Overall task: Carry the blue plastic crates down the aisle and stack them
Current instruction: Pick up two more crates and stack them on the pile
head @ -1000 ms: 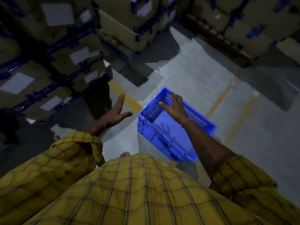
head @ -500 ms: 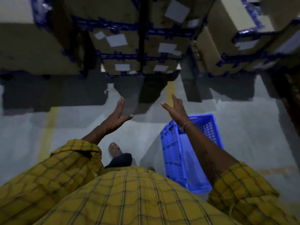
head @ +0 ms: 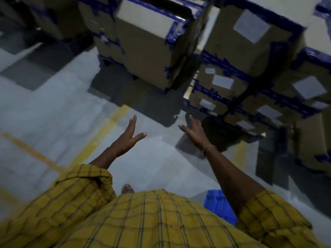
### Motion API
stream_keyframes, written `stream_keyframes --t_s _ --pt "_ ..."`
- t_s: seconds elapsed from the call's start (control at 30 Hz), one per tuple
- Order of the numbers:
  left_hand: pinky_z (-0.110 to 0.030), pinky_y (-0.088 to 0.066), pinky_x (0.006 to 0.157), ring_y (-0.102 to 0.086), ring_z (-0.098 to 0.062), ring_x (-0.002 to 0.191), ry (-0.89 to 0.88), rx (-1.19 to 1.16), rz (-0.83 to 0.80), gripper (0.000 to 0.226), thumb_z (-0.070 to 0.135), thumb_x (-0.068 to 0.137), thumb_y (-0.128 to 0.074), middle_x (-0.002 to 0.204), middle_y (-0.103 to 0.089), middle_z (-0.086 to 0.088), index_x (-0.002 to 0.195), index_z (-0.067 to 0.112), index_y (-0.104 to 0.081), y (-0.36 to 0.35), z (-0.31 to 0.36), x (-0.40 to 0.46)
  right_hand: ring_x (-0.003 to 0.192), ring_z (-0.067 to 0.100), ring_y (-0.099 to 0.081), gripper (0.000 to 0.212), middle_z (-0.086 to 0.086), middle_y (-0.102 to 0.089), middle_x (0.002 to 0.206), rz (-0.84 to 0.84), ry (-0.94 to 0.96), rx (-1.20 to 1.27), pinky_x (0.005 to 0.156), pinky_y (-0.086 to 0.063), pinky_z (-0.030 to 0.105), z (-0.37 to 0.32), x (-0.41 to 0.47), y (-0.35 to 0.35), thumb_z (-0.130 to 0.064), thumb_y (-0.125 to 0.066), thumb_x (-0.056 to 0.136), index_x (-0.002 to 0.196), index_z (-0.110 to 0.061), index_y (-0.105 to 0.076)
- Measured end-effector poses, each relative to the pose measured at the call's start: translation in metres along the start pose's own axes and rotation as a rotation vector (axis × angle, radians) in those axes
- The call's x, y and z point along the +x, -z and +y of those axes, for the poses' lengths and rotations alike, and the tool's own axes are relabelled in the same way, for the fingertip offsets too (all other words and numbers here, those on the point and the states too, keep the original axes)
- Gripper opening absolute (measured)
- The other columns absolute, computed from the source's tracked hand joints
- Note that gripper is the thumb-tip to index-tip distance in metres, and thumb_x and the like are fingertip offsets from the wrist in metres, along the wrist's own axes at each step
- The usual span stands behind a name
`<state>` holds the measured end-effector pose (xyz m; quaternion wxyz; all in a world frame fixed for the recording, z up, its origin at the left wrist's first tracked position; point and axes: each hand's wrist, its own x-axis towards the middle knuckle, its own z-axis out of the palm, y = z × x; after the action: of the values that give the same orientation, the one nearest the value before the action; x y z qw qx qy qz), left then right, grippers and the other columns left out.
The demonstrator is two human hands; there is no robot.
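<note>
Left hand (head: 128, 138) and right hand (head: 196, 133) reaching forward, fingers spread, holding nothing; blue crate (head: 219, 205) sitting on floor under right arm.

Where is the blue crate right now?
In the head view the blue crate sits on the floor low on the right, mostly hidden between the yellow shirt and the right forearm; neither the left hand nor right hand touches it.

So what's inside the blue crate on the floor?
Only one corner of the blue plastic crate shows, and that part looks bare. The yellow checked shirt and right arm cover the rest, so anything further in can't be seen.
</note>
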<state>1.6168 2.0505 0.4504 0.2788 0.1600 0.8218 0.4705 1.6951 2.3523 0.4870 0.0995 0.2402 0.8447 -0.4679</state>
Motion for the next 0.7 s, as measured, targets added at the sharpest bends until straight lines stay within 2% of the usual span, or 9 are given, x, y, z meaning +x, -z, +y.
stream_keyframes --t_s 0.1,0.3,0.53,0.7 --pt "-0.050 -0.019 0.124 -0.005 -0.012 0.155 0.065 -0.054 0.077 0.095 0.079 0.080 -0.055 0.164 0.015 0.023 0.147 0.062 0.011 0.064 -0.033 -0.002 0.152 0.025 -0.013 0.099 -0.001 -0.012 0.166 -0.059 0.045 -0.048 0.120 -0.018 0.048 -0.054 0.044 -0.054 -0.080 -0.054 0.079 0.157 -0.031 -0.020" --pt "-0.049 -0.017 0.125 -0.005 -0.011 0.154 0.166 -0.111 0.251 0.099 0.079 0.079 -0.057 0.164 0.015 0.021 0.150 0.058 0.009 0.178 -0.088 -0.020 0.152 0.024 -0.013 0.089 -0.001 -0.011 0.166 -0.189 0.145 -0.062 0.117 -0.020 0.044 -0.158 0.105 -0.155 -0.068 -0.059 0.086 0.157 -0.030 -0.021" --pt "-0.047 -0.026 0.121 -0.021 -0.012 0.151 0.272 -0.253 0.465 0.104 0.081 0.074 -0.059 0.165 0.014 0.019 0.151 0.056 0.007 0.278 -0.136 -0.031 0.149 0.029 -0.021 0.087 0.001 -0.014 0.163 -0.347 0.230 -0.115 0.116 -0.029 0.051 -0.257 0.186 -0.248 -0.065 -0.062 0.086 0.156 -0.030 -0.025" --pt "-0.046 -0.024 0.121 -0.018 -0.015 0.153 0.329 -0.303 0.569 0.099 0.077 0.079 -0.059 0.164 0.016 0.021 0.149 0.059 0.008 0.351 -0.175 -0.012 0.147 0.031 -0.024 0.088 0.003 -0.016 0.161 -0.442 0.298 -0.168 0.116 -0.030 0.053 -0.327 0.267 -0.316 -0.064 -0.063 0.086 0.156 -0.027 -0.026"
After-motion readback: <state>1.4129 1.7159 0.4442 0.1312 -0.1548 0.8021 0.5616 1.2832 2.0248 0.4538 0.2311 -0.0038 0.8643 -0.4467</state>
